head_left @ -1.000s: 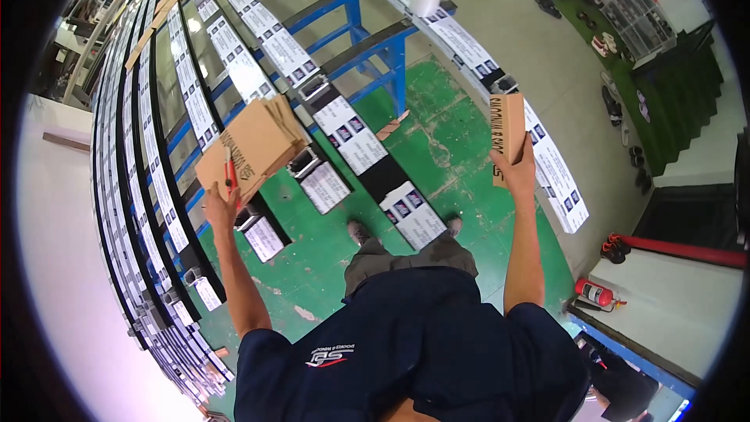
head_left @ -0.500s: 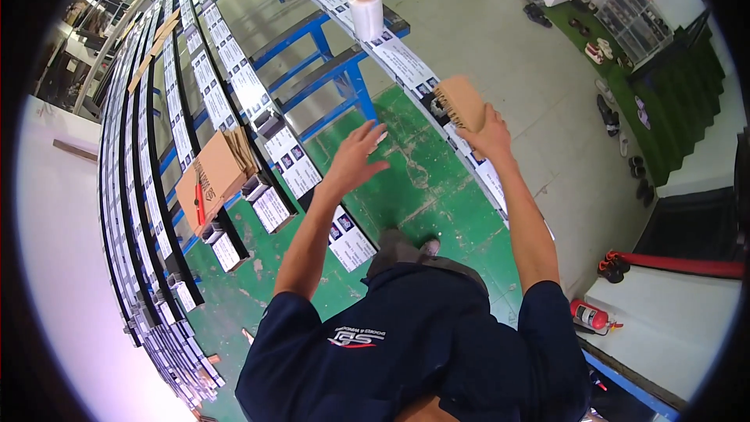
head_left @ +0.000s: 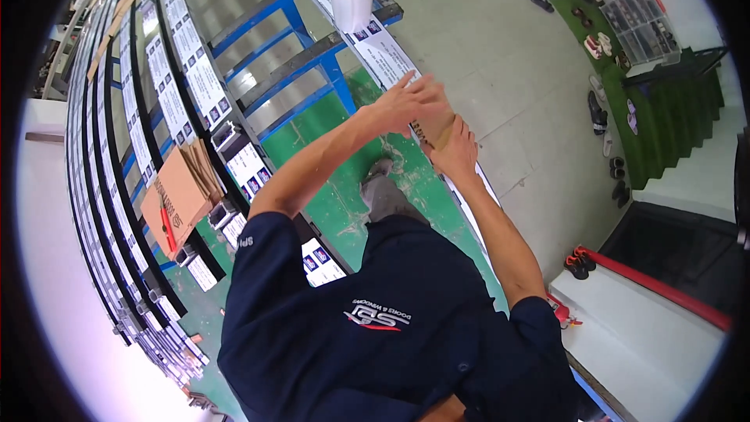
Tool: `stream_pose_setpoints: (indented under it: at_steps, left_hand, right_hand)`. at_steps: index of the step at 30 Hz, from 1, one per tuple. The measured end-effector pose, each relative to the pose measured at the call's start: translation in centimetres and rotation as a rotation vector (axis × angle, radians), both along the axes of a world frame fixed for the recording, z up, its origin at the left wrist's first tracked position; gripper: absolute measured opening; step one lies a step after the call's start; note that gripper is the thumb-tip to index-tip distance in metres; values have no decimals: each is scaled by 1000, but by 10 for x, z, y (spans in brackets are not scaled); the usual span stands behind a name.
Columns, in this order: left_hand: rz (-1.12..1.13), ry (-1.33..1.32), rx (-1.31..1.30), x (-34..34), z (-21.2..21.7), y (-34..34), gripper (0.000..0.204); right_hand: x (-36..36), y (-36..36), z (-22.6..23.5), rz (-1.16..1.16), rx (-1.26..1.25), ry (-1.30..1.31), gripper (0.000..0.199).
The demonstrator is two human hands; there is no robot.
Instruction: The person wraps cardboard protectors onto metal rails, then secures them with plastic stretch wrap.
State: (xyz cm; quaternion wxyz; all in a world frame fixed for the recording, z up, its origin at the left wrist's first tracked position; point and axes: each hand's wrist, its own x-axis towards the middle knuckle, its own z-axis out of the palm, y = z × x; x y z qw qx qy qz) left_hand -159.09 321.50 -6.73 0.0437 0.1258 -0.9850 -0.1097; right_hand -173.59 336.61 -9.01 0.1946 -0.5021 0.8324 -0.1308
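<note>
A brown piece of cardboard (head_left: 436, 126) lies over a long film-covered profile (head_left: 384, 56) in front of me, its printed edge facing left. My right hand (head_left: 457, 148) grips its near right side, fingers curled over the edge. Reaching across from the left, my left hand (head_left: 408, 104) is over the far end of the cardboard with its fingers stretched out and slightly smeared; whether it presses on the cardboard I cannot tell. Farther along the same profile stands a white roll of stretch film (head_left: 350, 6).
Blue trestles (head_left: 291, 31) carry the profiles, with several more long ones (head_left: 160, 82) on the left. A flat cardboard box (head_left: 173, 197) bears a red-handled tool (head_left: 167, 223). Shoes (head_left: 598, 113) line a green mat at the right.
The cardboard has come down onto the profile in my right hand. My left hand has swung right and forward to meet it. My body has moved forward and the view has shifted.
</note>
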Motion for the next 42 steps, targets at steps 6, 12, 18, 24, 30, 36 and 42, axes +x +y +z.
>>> stream_pose_setpoints:
  at_steps: [6, 12, 18, 24, 30, 36, 42]
  left_hand:
    - [-338, -127, -10, -49, -31, -46, 101]
    - [-488, -207, 93, -69, -43, -65, 106]
    - [-479, -188, 139, -71, -34, -65, 105]
    - [-334, -154, 148, -54, -20, -52, 106]
    - [665, 29, 275, 49, -45, 77, 85]
    - [414, -875, 251, 156, -147, 282, 41]
    - [691, -790, 777, 152, -63, 254, 35]
  right_hand:
    - [2, -13, 3, 5, 20, 23, 97]
    - [-5, -17, -7, -37, -33, 5, 95]
    - [-12, -15, -13, -20, -204, -34, 97]
    - [-8, -14, -16, 11, -219, -47, 99]
    - [-16, -10, -15, 109, -153, -62, 104]
    - [-19, -4, -17, 148, -160, -12, 108]
    - [-25, -1, -16, 143, -141, 8, 107]
